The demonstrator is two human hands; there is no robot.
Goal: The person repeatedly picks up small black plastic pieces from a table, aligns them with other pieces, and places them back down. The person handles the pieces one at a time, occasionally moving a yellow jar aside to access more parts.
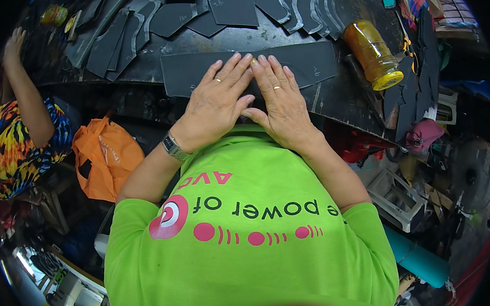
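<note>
Sheets (314, 62) under fingers (239, 70), jar (370, 51) rightward

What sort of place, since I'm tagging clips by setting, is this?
Probably a small workshop: many dark cut pieces are spread over a worn worktable, with a yellow-lidded jar of amber stuff among them, and a fan stands amid clutter at the right.

We are in a workshop: cut black pieces (308, 62) and a jar (372, 53) crowd our bench (264, 36), a fan (474, 172) nearby.
</note>
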